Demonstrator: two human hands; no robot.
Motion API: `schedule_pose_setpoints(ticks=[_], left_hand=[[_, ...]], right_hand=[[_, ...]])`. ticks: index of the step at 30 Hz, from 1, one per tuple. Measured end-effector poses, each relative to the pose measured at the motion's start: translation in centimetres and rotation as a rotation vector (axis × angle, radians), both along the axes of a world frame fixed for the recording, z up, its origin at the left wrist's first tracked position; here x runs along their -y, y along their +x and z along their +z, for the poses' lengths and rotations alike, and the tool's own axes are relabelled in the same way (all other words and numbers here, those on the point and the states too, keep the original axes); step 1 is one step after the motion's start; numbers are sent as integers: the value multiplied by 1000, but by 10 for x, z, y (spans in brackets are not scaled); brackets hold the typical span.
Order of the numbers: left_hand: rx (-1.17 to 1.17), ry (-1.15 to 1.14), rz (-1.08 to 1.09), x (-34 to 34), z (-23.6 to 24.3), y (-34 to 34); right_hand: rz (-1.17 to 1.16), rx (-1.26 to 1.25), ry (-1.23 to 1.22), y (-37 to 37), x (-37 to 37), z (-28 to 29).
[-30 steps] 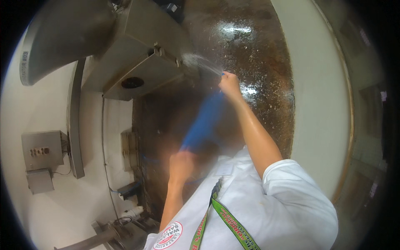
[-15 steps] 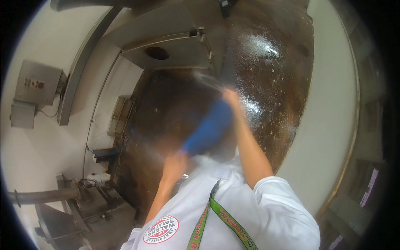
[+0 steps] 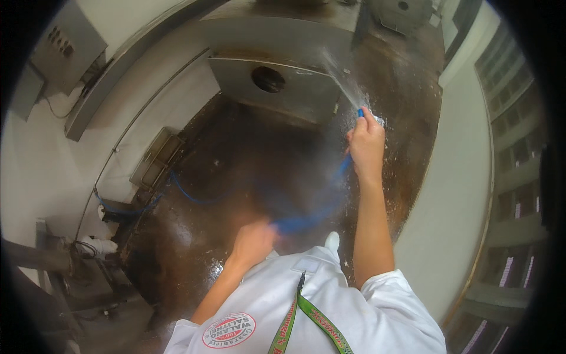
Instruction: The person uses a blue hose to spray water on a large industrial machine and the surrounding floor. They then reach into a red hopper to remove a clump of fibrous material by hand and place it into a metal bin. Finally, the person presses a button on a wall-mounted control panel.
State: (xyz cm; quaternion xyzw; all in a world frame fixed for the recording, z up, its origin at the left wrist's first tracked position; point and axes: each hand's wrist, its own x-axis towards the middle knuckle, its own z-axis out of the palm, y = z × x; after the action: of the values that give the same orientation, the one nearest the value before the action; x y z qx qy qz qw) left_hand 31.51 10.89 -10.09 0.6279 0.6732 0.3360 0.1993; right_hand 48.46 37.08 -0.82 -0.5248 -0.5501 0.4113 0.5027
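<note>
My right hand [image 3: 367, 140] grips the front end of a blue hose [image 3: 345, 163], and a white water spray [image 3: 343, 78] shoots from it up and leftward. Lower and further left, my left hand [image 3: 254, 241] is closed round the same hose, which is blurred between the hands. Beyond the spray stands a stainless steel housing [image 3: 295, 97] with a dark round opening. Below lies the wet brown floor [image 3: 407, 159], with part of my white shoe [image 3: 332, 243] showing.
A control box [image 3: 65, 50] and a metal rail hang on the left wall. Pipes and machinery [image 3: 71, 271] fill the lower left, near a metal-framed fixture [image 3: 156, 156]. A pale ledge [image 3: 457, 159] runs along the right, and another steel unit [image 3: 401, 15] stands at the back.
My right hand has shifted rightward in the picture with the spraying hose end. The view has turned, bringing a farther steel unit into sight at the top.
</note>
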Motion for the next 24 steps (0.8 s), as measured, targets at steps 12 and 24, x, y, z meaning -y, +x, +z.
schedule_pose_setpoints(ticks=[12,24], left_hand=[[173,9,408,112,-2,-137],[91,-133,539,131,-30,-198]], right_hand=[[214,288,266,-254,81,32],[436,367,122,-313,72,-72]])
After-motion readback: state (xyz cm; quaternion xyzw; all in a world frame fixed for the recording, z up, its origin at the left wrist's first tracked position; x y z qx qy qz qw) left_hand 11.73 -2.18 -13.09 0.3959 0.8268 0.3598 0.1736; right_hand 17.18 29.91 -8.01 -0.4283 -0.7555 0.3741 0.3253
